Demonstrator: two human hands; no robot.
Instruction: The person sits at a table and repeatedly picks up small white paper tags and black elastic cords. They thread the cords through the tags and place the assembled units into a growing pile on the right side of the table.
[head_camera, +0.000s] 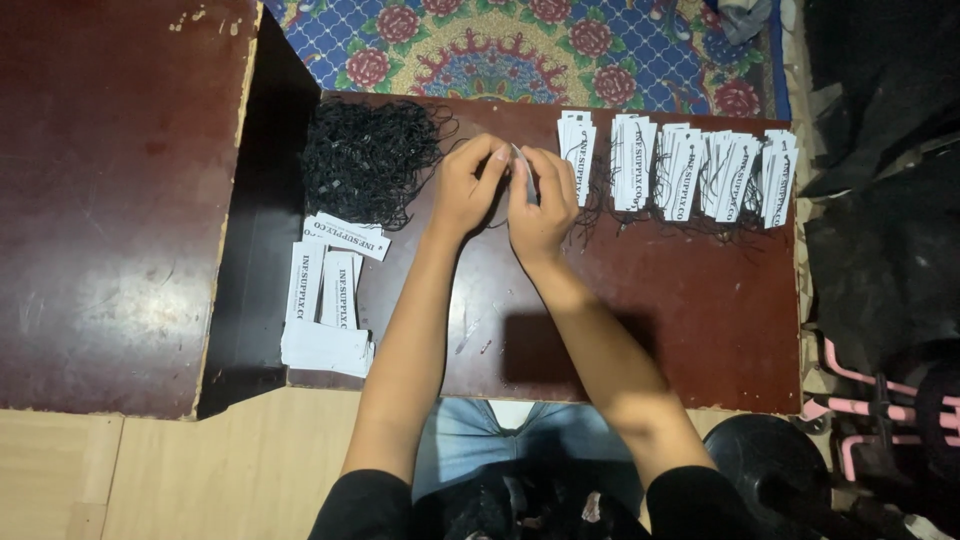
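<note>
- Head view: the left hand (465, 190) and right hand (540, 205) met over the counter (700, 320), fingers pinched together on a white paper tag (524, 170).
- Black string pile (365, 160) lay left; strung tags (690, 170) right.
- Judgement: steadying the tag near its hole would ease threading.

The small table (700, 330) is dark reddish-brown. On it lie white paper tags (325, 300) with black print and a black tangle of strings (365, 160). Behind lies a blue rug (520, 45) patterned with red roses. The person's trousers (500, 430) are light blue denim.
</note>
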